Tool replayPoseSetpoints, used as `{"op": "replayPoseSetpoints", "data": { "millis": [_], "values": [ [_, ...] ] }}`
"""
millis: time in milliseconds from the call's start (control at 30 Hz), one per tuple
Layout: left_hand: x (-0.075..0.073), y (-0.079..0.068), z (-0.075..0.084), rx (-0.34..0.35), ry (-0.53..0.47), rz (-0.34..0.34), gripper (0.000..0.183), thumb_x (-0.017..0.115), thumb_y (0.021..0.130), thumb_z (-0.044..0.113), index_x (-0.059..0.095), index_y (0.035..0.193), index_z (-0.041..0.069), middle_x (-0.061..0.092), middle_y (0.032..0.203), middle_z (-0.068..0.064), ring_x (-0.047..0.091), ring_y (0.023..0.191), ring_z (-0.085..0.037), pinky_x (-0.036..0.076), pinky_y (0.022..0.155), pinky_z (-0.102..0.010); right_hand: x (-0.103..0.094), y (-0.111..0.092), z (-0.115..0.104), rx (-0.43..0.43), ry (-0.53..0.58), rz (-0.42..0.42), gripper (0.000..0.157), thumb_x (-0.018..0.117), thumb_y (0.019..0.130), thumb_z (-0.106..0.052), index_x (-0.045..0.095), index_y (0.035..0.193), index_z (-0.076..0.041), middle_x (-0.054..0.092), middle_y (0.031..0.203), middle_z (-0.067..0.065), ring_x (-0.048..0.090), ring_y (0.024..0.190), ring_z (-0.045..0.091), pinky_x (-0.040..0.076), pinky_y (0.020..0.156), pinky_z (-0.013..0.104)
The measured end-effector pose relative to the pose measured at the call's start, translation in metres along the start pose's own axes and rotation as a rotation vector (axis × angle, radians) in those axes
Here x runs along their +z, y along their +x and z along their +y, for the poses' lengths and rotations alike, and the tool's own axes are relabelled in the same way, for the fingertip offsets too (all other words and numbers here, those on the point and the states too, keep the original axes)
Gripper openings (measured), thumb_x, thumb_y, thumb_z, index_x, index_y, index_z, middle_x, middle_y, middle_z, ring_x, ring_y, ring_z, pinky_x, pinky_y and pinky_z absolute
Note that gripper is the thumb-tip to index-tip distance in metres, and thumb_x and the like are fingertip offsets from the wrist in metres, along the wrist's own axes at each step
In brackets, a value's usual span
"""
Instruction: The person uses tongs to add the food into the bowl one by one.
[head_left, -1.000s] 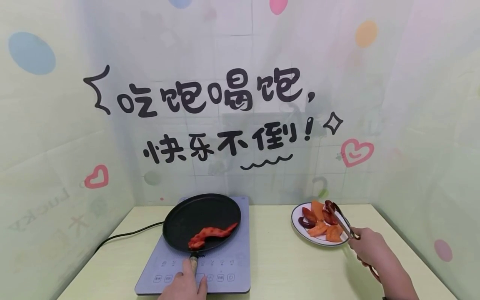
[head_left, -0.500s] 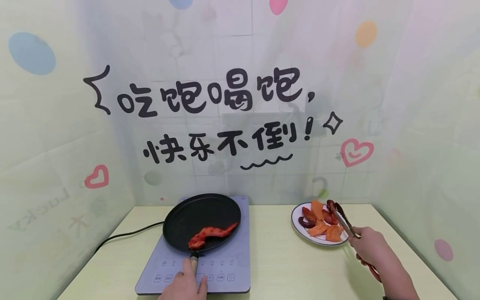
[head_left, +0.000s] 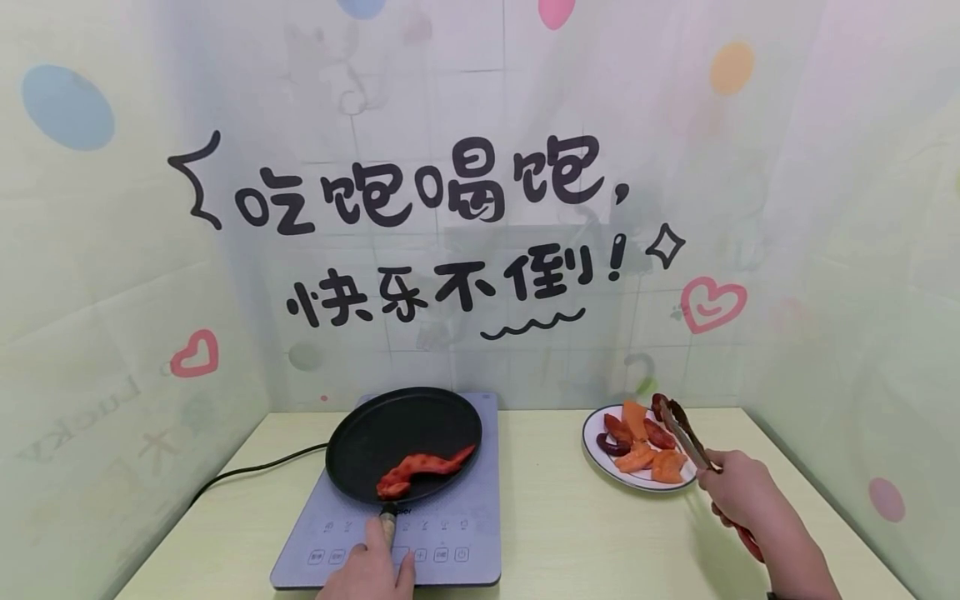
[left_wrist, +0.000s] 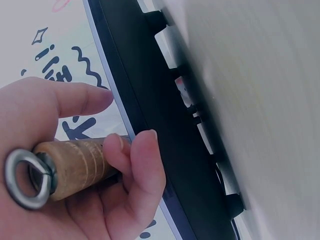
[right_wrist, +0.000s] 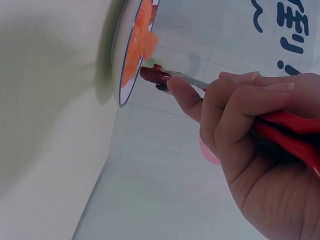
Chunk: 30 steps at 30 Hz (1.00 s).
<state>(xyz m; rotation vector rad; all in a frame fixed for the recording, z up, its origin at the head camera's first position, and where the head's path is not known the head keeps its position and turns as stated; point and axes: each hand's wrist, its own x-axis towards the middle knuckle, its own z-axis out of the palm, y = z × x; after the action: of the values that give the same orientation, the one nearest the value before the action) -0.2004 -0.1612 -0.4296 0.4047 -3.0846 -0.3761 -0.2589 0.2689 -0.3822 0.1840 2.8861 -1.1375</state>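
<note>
My left hand [head_left: 371, 571] grips the wooden handle [left_wrist: 75, 170] of a black frying pan [head_left: 397, 425] on an induction cooktop [head_left: 480, 558]. A red strip of food [head_left: 423, 472] lies in the pan near the handle. With my right hand [head_left: 742, 492] I hold red-handled tongs [head_left: 686, 440] at the plate's right side. A dark red sausage piece [right_wrist: 154, 75] is pinched in the tong tips, above the rim in the head view. The white plate [head_left: 600, 471] holds orange slices [head_left: 666, 467], reddish sausage pieces [head_left: 618, 428] and a dark curved piece [head_left: 612, 446].
A black cord [head_left: 255, 467] runs left from the cooktop over the pale table [head_left: 555, 533]. A printed curtain [head_left: 450, 100] stands right behind the table and along both sides. Bare tabletop lies between cooktop and plate.
The tongs with the sausage piece have lifted slightly from the plate's back right edge, and the tong handles have drawn closer together. The left hand and the pan stay in place.
</note>
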Motion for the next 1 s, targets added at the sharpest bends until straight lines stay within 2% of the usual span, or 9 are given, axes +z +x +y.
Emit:
{"op": "replayPoseSetpoints", "data": {
  "millis": [300, 567, 767, 1000],
  "values": [
    [0.0, 0.0, 0.001, -0.002, 0.009, 0.005, 0.05, 0.065, 0.085, 0.042, 0.038, 0.102, 0.003, 0.044, 0.065, -0.009, 0.046, 0.049, -0.023, 0.039, 0.051, -0.039, -0.004, -0.007, -0.013, -0.044, -0.02, 0.022, 0.053, 0.049, 0.095, -0.008, 0.033, 0.138, 0.018, 0.054, 0.061, 0.008, 0.049, 0.045, 0.014, 0.045, 0.044, 0.031],
    [-0.001, 0.0, 0.001, 0.0, 0.008, -0.005, 0.05, 0.064, 0.086, 0.042, 0.037, 0.103, 0.003, 0.044, 0.065, -0.009, 0.046, 0.05, -0.023, 0.039, 0.051, -0.039, -0.009, -0.019, -0.031, -0.098, 0.011, 0.045, 0.055, 0.051, 0.097, -0.012, 0.033, 0.141, 0.014, 0.054, 0.061, 0.007, 0.051, 0.048, 0.015, 0.047, 0.045, 0.031],
    [-0.001, 0.002, 0.001, -0.006, 0.012, -0.027, 0.052, 0.064, 0.086, 0.043, 0.038, 0.104, 0.002, 0.044, 0.066, -0.009, 0.046, 0.051, -0.023, 0.039, 0.052, -0.038, -0.009, -0.025, -0.049, -0.137, 0.105, 0.046, 0.056, 0.052, 0.1, -0.019, 0.033, 0.144, 0.009, 0.056, 0.063, 0.007, 0.052, 0.048, 0.016, 0.048, 0.047, 0.031],
    [-0.001, 0.002, 0.0, 0.001, 0.012, -0.024, 0.052, 0.064, 0.086, 0.043, 0.037, 0.103, 0.002, 0.044, 0.065, -0.009, 0.046, 0.05, -0.023, 0.039, 0.052, -0.038, 0.001, -0.027, -0.064, -0.149, 0.253, 0.03, 0.051, 0.053, 0.1, -0.017, 0.038, 0.144, 0.002, 0.063, 0.08, 0.008, 0.051, 0.048, 0.017, 0.048, 0.046, 0.032]
  ]
}}
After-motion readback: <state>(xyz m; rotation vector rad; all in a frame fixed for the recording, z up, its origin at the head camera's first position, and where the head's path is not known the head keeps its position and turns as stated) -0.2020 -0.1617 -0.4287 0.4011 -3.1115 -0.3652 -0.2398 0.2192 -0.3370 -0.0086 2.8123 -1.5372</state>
